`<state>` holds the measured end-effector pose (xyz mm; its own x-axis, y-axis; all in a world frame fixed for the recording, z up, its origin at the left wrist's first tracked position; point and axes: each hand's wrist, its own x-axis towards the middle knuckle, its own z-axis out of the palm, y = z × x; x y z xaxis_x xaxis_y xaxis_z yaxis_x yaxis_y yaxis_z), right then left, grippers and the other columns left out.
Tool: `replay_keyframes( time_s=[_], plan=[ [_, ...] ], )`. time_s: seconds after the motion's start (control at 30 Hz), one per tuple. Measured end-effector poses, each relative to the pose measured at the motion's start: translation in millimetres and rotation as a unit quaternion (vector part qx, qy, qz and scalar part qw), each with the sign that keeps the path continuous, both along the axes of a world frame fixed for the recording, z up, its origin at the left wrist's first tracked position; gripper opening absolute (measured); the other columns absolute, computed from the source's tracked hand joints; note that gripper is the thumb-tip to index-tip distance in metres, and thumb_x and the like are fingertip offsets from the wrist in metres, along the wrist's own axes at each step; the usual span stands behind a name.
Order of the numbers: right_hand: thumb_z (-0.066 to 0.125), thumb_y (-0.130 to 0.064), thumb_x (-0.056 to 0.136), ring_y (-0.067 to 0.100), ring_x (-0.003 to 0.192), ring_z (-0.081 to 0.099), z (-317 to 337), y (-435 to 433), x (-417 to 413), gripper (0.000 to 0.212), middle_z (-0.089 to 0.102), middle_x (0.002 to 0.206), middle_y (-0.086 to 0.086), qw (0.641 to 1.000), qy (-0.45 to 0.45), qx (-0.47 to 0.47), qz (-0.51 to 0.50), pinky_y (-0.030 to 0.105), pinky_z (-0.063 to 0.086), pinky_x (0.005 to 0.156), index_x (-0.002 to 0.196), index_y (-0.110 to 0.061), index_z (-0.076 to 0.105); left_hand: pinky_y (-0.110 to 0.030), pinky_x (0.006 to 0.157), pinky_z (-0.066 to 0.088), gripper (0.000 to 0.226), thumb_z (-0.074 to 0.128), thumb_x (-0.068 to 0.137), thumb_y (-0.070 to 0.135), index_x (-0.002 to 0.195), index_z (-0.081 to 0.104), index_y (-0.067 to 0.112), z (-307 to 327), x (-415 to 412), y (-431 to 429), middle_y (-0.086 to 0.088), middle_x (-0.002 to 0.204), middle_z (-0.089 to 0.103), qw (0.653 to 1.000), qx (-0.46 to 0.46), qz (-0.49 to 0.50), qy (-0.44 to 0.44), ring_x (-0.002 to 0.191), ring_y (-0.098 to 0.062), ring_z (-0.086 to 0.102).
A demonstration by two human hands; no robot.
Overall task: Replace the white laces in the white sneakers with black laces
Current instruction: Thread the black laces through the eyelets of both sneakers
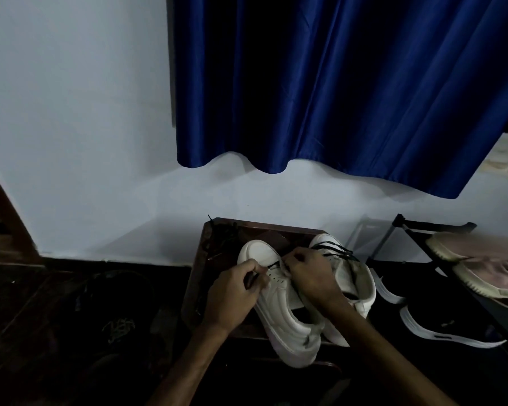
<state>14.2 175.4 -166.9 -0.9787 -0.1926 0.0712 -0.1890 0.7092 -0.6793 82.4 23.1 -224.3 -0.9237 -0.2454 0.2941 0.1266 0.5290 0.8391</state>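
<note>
The left hand has its grip pinched, thumb against curled fingers, on one end of a black lace. The right hand has its grip curled tight on the other end of that short dark stretch, knuckles up, though the fingertips themselves are hidden under the hand. The lace runs taut between the two hands, just above the front eyelets of a white sneaker.

That sneaker lies toe away from the person, tilted, its heel hanging past the near edge of a small dark wooden bench. A second white sneaker sits touching it on the right, also toe away, with black lace crossing its front. On the bench's far left corner lies a dark tangle of cord.

To the right, on the floor, are black shoes with white stripes, and beyond them a black rack carrying pinkish shoes with pale soles. A pale tangle lies on the dark floor at the left. Behind everything, a blue curtain hangs against a pale wall.
</note>
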Motion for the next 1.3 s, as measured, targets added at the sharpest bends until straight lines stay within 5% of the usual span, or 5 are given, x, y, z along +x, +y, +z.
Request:
replay_keyframes(
  time_s=[0.33,0.53,0.7,0.87,1.3],
  plan=[
    [0.068,-0.027,0.086,0.018,0.085,0.061,16.9,15.4,-12.2,0.036,0.062,0.102,0.006,0.968,-0.154,0.073,0.184,0.042,0.057,0.078,0.117,-0.022,0.051,-0.020,0.078,0.049,0.040,0.075,0.078,0.046,0.105,0.053,0.026,-6.1,0.2,-1.8,0.012,0.102,0.063,0.993,0.102,0.027,-0.044,0.095,-0.001,0.060],
    [0.075,-0.029,0.074,0.013,0.094,0.045,-6.8,1.5,11.9,0.053,0.048,0.110,0.006,0.994,-0.060,0.002,0.095,0.004,0.034,0.065,0.112,-0.013,0.040,-0.009,0.076,0.044,0.039,0.076,0.080,0.038,0.109,0.054,0.021,-7.2,-9.5,-5.4,0.008,0.105,0.063,0.992,0.113,-0.023,-0.053,0.098,-0.001,0.060],
    [0.073,-0.023,0.081,0.013,0.099,0.053,-10.1,1.2,10.9,0.044,0.055,0.110,0.002,0.991,-0.110,-0.076,0.012,0.027,0.046,0.083,0.116,-0.008,0.052,-0.027,0.079,0.049,0.051,0.073,0.074,0.056,0.107,0.055,0.021,15.0,-18.3,-22.6,0.007,0.100,0.064,0.994,-0.078,-0.013,-0.078,0.092,-0.011,0.063],
    [0.054,-0.060,0.089,0.029,0.117,0.055,1.1,10.9,2.3,0.057,0.063,0.119,0.011,0.989,-0.082,0.122,-0.003,0.032,0.041,0.090,0.118,-0.011,0.053,-0.031,0.067,0.042,0.059,0.059,0.072,0.076,0.080,0.064,0.017,54.0,-22.3,-30.8,0.004,0.077,0.063,0.916,-0.378,0.012,-0.132,0.080,-0.017,0.061],
    [0.055,-0.053,0.089,0.024,0.084,0.065,87.4,10.5,-31.5,0.045,0.067,0.089,0.005,0.970,0.003,0.239,0.049,0.032,0.052,0.072,0.092,-0.010,0.069,-0.024,0.055,0.032,0.042,0.074,0.083,0.025,0.056,0.042,0.021,64.9,-49.5,-36.2,0.008,0.053,0.042,0.995,-0.015,-0.007,-0.094,0.052,-0.010,0.038]
  ],
)
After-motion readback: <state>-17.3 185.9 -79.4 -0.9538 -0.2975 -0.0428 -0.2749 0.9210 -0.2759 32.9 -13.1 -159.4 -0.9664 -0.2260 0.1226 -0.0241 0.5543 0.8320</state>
